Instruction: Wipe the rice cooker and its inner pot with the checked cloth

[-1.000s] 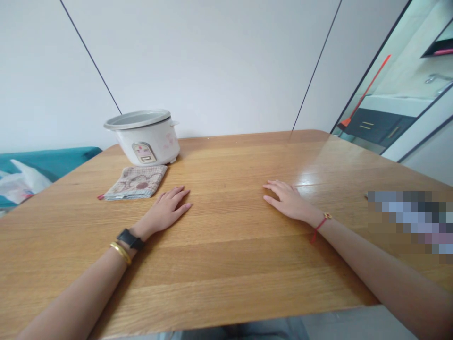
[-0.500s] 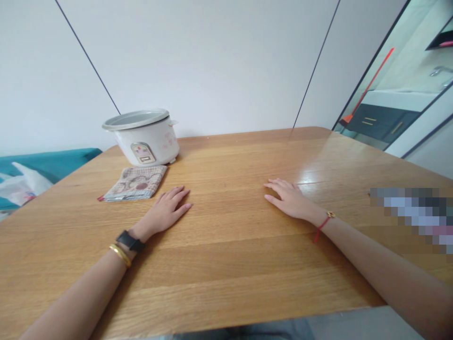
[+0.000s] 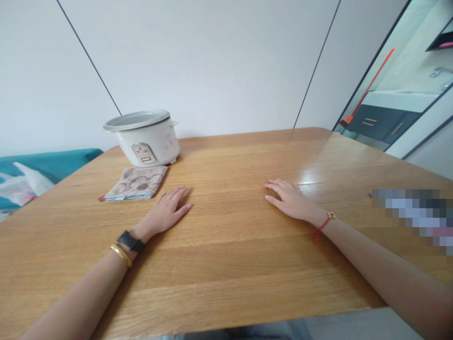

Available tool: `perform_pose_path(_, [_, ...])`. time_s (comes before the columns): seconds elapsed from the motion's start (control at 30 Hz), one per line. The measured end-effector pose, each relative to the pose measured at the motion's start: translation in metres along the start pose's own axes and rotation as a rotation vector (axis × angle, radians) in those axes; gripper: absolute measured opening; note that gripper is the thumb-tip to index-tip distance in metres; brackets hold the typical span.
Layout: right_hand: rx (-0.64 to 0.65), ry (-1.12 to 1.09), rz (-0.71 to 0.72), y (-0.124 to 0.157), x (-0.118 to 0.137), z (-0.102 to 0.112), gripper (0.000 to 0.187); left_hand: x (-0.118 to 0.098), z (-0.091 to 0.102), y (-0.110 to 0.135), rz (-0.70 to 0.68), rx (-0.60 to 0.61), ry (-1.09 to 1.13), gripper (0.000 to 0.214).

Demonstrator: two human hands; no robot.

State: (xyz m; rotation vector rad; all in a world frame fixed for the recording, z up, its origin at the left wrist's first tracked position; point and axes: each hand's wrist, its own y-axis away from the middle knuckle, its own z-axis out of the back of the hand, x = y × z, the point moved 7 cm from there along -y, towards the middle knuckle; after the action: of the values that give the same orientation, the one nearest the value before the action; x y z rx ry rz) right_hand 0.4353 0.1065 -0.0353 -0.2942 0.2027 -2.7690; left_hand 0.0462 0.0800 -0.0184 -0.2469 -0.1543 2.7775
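My left hand (image 3: 166, 211) lies palm down on the wooden table (image 3: 226, 250), fingers stretched out and holding nothing. Just beyond its fingers, to the left, is a folded checked cloth (image 3: 139, 184) with a brown pattern. Behind the cloth stands a white rice cooker (image 3: 146, 141) without a lid; its inside bottom is hidden. My right hand (image 3: 288, 199) rests on the table to the right of the middle, fingers extended and slightly apart, with nothing in it. Neither hand touches the cloth or the cooker.
A pixelated patch (image 3: 417, 212) hides something at the table's right side. Beyond the left edge are a teal seat (image 3: 71, 158) and a white plastic bag (image 3: 24, 184). A pale wall (image 3: 219, 61) rises behind the table. At the far right, an orange-handled broom (image 3: 371, 85) leans near a dark cabinet (image 3: 384, 122).
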Motion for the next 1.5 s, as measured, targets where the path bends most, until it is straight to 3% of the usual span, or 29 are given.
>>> perform_pose_path(0.2, [-0.009, -0.003, -0.016, 0.0012, 0.001, 0.0021, 0.061, -0.0009, 0.0001, 0.0003, 0.015, 0.017, 0.002, 0.073])
perform_pose_path(0.57, [0.02, 0.019, -0.001, 0.0001, 0.0002, 0.0004, 0.055, -0.0017, 0.0043, 0.0007, 0.013, -0.047, 0.04, 0.09])
perform_pose_path(0.8, [-0.003, 0.021, -0.04, 0.0019, 0.0024, 0.0047, 0.069, -0.0019, -0.0008, 0.0001, 0.013, 0.048, -0.011, 0.072])
perform_pose_path(1.0, [0.065, 0.047, -0.018, 0.0008, 0.0029, 0.0022, 0.056, -0.0014, 0.0023, 0.0007, 0.05, 0.012, 0.015, 0.083])
perform_pose_path(1.5, [0.058, 0.038, -0.027, 0.0012, 0.0033, 0.0032, 0.061, 0.0005, -0.0025, -0.0005, 0.013, 0.049, -0.026, 0.073])
